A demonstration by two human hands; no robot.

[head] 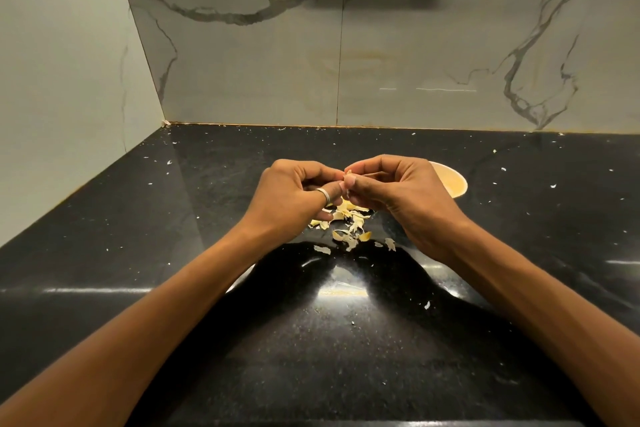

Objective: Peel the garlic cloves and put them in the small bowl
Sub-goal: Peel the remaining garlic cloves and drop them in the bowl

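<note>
The left grip is curled tight, pinching a small garlic clove above a heap of peels on the black bench. The right grip pinches the same clove from the other side, the small bowl just behind it. The clove is probably light, firm and slippery once bare; its papery skin should tear from a loose edge.

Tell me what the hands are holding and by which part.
A garlic clove, pinched by the fingers of the left hand and right hand; mostly hidden, so which end cannot be told.
</note>
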